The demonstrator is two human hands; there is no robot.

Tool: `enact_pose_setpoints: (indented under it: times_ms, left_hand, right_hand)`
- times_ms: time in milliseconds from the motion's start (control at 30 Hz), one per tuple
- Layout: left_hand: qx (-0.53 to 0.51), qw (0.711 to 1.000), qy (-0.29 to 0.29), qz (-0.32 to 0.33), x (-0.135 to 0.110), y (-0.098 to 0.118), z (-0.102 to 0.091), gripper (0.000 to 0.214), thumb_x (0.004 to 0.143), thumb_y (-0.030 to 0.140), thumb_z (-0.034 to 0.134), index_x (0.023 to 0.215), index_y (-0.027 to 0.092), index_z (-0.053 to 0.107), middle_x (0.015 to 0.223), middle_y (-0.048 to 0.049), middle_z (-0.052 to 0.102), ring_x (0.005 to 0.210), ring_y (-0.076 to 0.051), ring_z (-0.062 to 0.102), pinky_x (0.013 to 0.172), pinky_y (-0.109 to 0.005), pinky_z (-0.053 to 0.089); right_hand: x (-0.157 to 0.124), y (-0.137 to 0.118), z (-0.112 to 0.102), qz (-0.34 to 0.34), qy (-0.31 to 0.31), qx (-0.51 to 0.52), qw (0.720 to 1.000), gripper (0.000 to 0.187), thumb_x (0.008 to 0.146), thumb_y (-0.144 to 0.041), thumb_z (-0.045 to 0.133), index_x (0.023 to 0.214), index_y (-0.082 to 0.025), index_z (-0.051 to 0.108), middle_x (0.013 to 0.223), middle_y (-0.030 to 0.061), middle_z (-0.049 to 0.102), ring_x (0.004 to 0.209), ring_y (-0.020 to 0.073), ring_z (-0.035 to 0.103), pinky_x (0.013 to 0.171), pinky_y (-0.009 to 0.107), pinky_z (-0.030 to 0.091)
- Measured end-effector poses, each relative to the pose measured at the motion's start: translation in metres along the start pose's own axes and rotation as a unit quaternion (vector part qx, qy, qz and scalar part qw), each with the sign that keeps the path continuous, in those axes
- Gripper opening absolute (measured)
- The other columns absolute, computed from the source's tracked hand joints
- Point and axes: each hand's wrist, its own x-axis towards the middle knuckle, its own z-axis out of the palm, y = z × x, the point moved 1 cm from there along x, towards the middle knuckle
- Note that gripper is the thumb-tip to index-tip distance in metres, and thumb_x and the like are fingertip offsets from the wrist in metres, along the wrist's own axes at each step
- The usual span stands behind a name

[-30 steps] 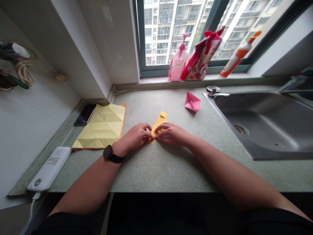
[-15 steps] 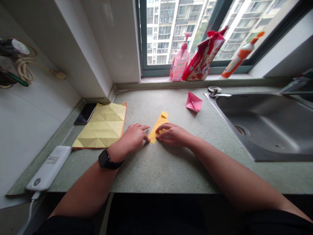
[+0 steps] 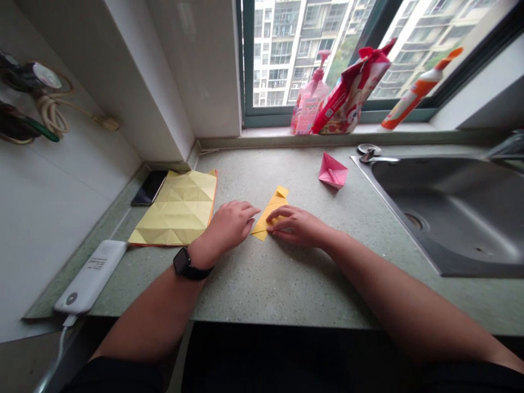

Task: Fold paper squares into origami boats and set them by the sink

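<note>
A folded strip of yellow-orange origami paper (image 3: 272,204) lies slanted on the counter, with small folded flaps at its top and lower ends. My right hand (image 3: 297,225) holds its lower right side down against the counter, fingers bent and fingertips on the paper. Just left of the strip, my left hand (image 3: 231,225) hovers with fingers loosely extended and thumb apart; a small gap shows between it and the paper. A black watch (image 3: 183,263) sits on the left wrist. Beyond my right hand stands a pink folded-paper piece (image 3: 332,172).
Creased yellow paper sheets (image 3: 178,204) lie left, beside a dark phone (image 3: 149,187) and a white power bank (image 3: 92,275) with a cable. A steel sink (image 3: 442,271) is at right. A pump bottle (image 3: 308,109), a red bag (image 3: 352,95) and an orange-white bottle (image 3: 412,98) line the windowsill.
My left hand has lifted off the paper's lower left corner and drawn slightly away. My right hand stays on the strip. The whole view has shifted a little.
</note>
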Motion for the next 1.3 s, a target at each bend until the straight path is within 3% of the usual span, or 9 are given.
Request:
enact_pose_setpoints:
  times_ms: [167, 300, 467, 633, 767, 933, 1067, 1300]
  left_hand:
    - [0.015, 0.998, -0.041, -0.037, 0.001, -0.001, 0.022, 0.052, 0.105, 0.036, 0.069, 0.154, 0.019, 0.061, 0.158, -0.0167, 0.061, 0.145, -0.035, 0.055, 0.122, -0.053, 0.047]
    - [0.008, 0.996, -0.077, -0.046, 0.000, -0.009, 0.027, 0.058, 0.105, 0.044, 0.068, 0.155, 0.017, 0.058, 0.164, -0.0213, 0.053, 0.152, -0.038, 0.048, 0.125, -0.057, 0.042]
    - [-0.006, 0.996, -0.078, -0.039, -0.001, -0.016, 0.028, 0.056, 0.106, 0.046, 0.066, 0.155, 0.022, 0.057, 0.166, -0.0198, 0.051, 0.155, -0.039, 0.045, 0.127, -0.058, 0.039]
    - [-0.025, 0.993, -0.105, -0.038, -0.003, -0.025, 0.026, 0.057, 0.106, 0.044, 0.066, 0.157, 0.022, 0.055, 0.170, -0.0188, 0.048, 0.159, -0.037, 0.043, 0.129, -0.055, 0.038]
    - [-0.039, 0.992, -0.117, -0.037, -0.003, -0.031, 0.023, 0.059, 0.105, 0.045, 0.068, 0.157, 0.021, 0.056, 0.172, -0.0189, 0.046, 0.160, -0.036, 0.043, 0.130, -0.055, 0.038]
    - [-0.050, 0.991, -0.115, -0.048, -0.001, -0.031, 0.022, 0.061, 0.100, 0.042, 0.075, 0.155, 0.020, 0.060, 0.170, -0.0199, 0.048, 0.159, -0.037, 0.045, 0.129, -0.057, 0.040]
    - [-0.055, 0.992, -0.102, -0.045, -0.001, -0.029, 0.021, 0.063, 0.097, 0.039, 0.080, 0.155, 0.021, 0.060, 0.169, -0.0189, 0.051, 0.158, -0.037, 0.047, 0.128, -0.057, 0.041]
    - [-0.094, 0.993, -0.066, 0.006, 0.000, -0.025, 0.018, 0.059, 0.096, 0.027, 0.080, 0.153, 0.024, 0.063, 0.156, -0.0134, 0.065, 0.146, -0.031, 0.059, 0.124, -0.053, 0.047]
  right_hand:
    - [0.000, 0.000, 0.001, 0.003, -0.002, 0.004, 1.000, 0.017, 0.101, -0.030, 0.073, 0.107, -0.034, 0.089, 0.122, 0.0068, 0.080, 0.111, 0.0236, 0.074, 0.102, 0.042, 0.060]
    - [0.001, -0.003, -0.003, 0.012, -0.016, 0.017, 1.000, 0.018, 0.100, -0.029, 0.074, 0.109, -0.035, 0.089, 0.124, 0.0068, 0.079, 0.113, 0.0250, 0.073, 0.105, 0.044, 0.059]
    - [0.001, -0.011, -0.004, 0.020, -0.056, -0.010, 0.998, 0.029, 0.095, -0.032, 0.082, 0.124, -0.038, 0.085, 0.139, 0.0081, 0.073, 0.126, 0.0290, 0.068, 0.114, 0.050, 0.055]
    - [0.001, -0.022, 0.004, 0.013, -0.066, -0.043, 0.997, 0.046, 0.093, -0.038, 0.086, 0.139, -0.040, 0.078, 0.160, 0.0114, 0.060, 0.146, 0.0383, 0.055, 0.124, 0.064, 0.045]
    - [0.001, -0.024, 0.009, 0.018, -0.072, -0.047, 0.996, 0.054, 0.093, -0.039, 0.087, 0.145, -0.042, 0.074, 0.170, 0.0109, 0.051, 0.154, 0.0415, 0.048, 0.127, 0.067, 0.040]
    - [0.000, -0.014, 0.007, 0.028, -0.043, -0.025, 0.998, 0.031, 0.097, -0.032, 0.082, 0.126, -0.041, 0.084, 0.168, 0.0052, 0.054, 0.152, 0.0352, 0.052, 0.127, 0.062, 0.044]
    - [0.000, -0.005, 0.000, 0.054, -0.032, -0.015, 0.998, 0.016, 0.099, -0.034, 0.080, 0.112, -0.037, 0.089, 0.163, 0.0070, 0.059, 0.145, 0.0316, 0.059, 0.126, 0.056, 0.046]
    - [0.002, -0.002, -0.004, 0.062, -0.016, 0.030, 0.998, 0.016, 0.101, -0.038, 0.076, 0.097, -0.030, 0.089, 0.141, 0.0099, 0.075, 0.128, 0.0283, 0.071, 0.116, 0.049, 0.054]
